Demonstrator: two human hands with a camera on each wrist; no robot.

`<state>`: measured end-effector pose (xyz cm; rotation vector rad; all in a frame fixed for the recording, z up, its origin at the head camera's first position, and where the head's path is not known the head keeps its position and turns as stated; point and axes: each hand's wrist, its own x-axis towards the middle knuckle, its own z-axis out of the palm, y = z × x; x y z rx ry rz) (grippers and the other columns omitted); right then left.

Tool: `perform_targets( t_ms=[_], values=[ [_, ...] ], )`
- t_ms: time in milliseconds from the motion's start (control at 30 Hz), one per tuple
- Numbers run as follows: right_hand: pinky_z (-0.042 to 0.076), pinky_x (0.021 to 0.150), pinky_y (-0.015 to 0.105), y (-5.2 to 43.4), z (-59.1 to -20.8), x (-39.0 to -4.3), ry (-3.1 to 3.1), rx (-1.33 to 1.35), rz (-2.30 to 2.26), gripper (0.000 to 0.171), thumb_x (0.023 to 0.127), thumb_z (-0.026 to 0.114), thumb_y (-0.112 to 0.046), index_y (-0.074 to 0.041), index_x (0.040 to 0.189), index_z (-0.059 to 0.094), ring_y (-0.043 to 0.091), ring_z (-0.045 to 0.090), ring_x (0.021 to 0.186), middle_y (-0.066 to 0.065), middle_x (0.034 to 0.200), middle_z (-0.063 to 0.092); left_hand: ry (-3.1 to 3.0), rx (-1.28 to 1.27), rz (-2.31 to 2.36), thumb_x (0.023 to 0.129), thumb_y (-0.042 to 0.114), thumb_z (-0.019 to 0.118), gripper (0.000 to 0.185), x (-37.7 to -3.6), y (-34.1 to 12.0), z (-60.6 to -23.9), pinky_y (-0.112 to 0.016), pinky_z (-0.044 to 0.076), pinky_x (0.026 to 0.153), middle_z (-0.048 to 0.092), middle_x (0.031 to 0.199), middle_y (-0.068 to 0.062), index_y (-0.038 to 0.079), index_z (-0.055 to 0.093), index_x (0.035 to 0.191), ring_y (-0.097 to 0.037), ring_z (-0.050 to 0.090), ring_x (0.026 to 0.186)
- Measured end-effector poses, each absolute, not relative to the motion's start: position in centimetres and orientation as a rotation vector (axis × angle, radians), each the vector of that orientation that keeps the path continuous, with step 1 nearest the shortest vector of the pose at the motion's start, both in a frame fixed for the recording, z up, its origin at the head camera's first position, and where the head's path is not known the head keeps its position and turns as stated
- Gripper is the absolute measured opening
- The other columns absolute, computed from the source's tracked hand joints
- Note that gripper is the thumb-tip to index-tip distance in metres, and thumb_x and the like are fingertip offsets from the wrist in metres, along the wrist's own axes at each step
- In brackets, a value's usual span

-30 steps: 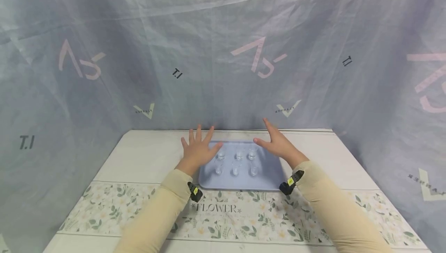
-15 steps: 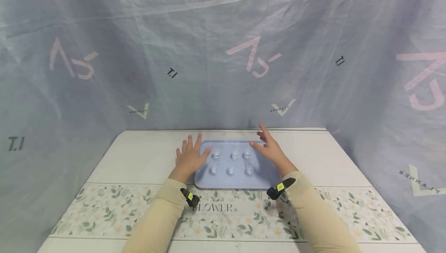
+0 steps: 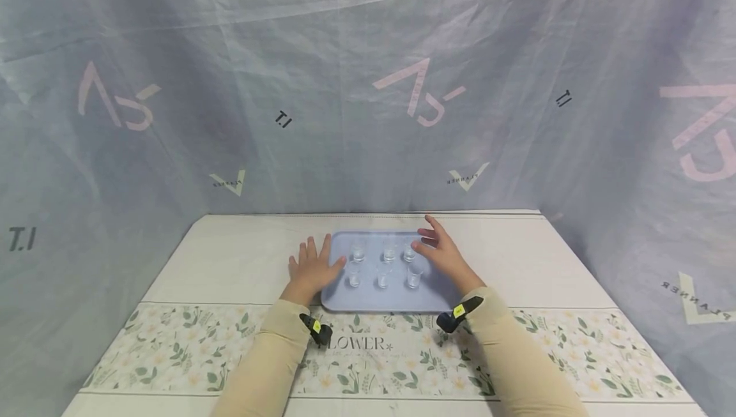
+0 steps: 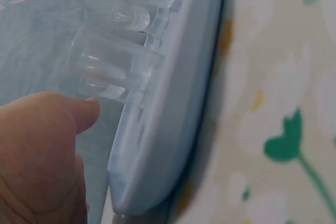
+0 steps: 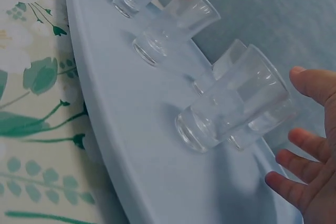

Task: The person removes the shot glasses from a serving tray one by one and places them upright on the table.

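Observation:
A light blue tray [image 3: 439,292] lies on the table and bears clear shot glasses, upright in two rows of three. At the tray's left edge is my left hand [image 3: 309,273], fingers spread and holding nothing. In the left wrist view its thumb [image 4: 84,115] points toward a glass [image 4: 113,64], with a small gap. My right hand [image 3: 448,257] is over the tray's right part, beside the back right glass [image 3: 409,253]. Its fingers are loosely bent around air. A front glass [image 5: 233,98] stands near the right fingers [image 5: 304,166] in the right wrist view, apart from them.
The white table has a floral printed band [image 3: 195,347] in front of the tray. A grey printed curtain [image 3: 345,149] rises behind the table's back edge and on both sides. A black camera strap sits on each wrist.
Both hands have come down and nearer the body, the left to the tray's left edge, the right closer to the glasses. The right fingers bend more. The glasses keep their places on the tray.

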<state>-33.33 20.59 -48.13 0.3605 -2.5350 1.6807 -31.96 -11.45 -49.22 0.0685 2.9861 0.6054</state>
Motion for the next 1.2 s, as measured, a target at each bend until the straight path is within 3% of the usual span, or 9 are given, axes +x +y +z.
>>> perform_targets(
  t_ms=[300, 467, 667, 933, 1200],
  values=[
    [0.04, 0.109, 0.058, 19.4, -45.7, -31.6, -2.509, 0.4, 1.781, 0.081, 0.093, 0.069, 0.0, 0.008, 0.157, 0.019, 0.056, 0.048, 0.129, 0.041, 0.139, 0.048, 2.886, 0.074, 0.59, 0.099, 0.062, 0.04, 0.087, -32.3, -11.4, -50.5, -0.069, -0.005, 0.116, -0.003, 0.166, -0.028, 0.017, 0.006, 0.164, -0.047, -0.006, 0.153],
    [0.04, 0.108, 0.059, 20.0, -48.4, -33.4, -2.467, 0.427, 1.776, 0.081, 0.093, 0.071, -0.005, 0.004, 0.157, 0.022, 0.054, 0.051, 0.128, 0.038, 0.138, 0.052, 2.866, 0.059, 0.565, 0.1, 0.062, 0.039, 0.087, -32.7, -11.4, -51.2, -0.067, -0.007, 0.117, -0.007, 0.167, -0.025, 0.018, 0.001, 0.164, -0.044, -0.009, 0.153],
    [0.049, 0.1, 0.054, 20.5, -49.6, -34.1, -2.378, 0.532, 1.726, 0.081, 0.088, 0.077, -0.018, 0.0, 0.153, 0.033, 0.05, 0.06, 0.117, 0.031, 0.128, 0.062, 2.887, 0.068, 0.577, 0.098, 0.059, 0.049, 0.09, -31.7, -11.2, -49.7, -0.067, -0.002, 0.118, 0.001, 0.167, -0.027, 0.014, 0.008, 0.164, -0.046, -0.003, 0.153],
    [0.047, 0.102, 0.056, 20.2, -49.3, -34.4, -2.449, 0.459, 1.733, 0.082, 0.086, 0.076, 0.001, -0.002, 0.155, 0.031, 0.051, 0.059, 0.118, 0.034, 0.129, 0.061, 2.894, 0.081, 0.531, 0.098, 0.061, 0.05, 0.091, -31.6, -11.1, -49.3, -0.069, 0.001, 0.117, 0.003, 0.166, -0.028, 0.012, 0.01, 0.164, -0.047, 0.0, 0.153],
    [0.052, 0.097, 0.049, 19.8, -49.2, -34.6, -2.493, 0.41, 1.68, 0.081, 0.084, 0.077, 0.005, -0.002, 0.153, 0.034, 0.043, 0.067, 0.109, 0.027, 0.117, 0.068, 2.887, 0.094, 0.522, 0.097, 0.062, 0.051, 0.094, -31.7, -11.3, -49.4, -0.07, 0.001, 0.117, 0.002, 0.166, -0.028, 0.012, 0.008, 0.164, -0.047, -0.001, 0.153]
  ],
)
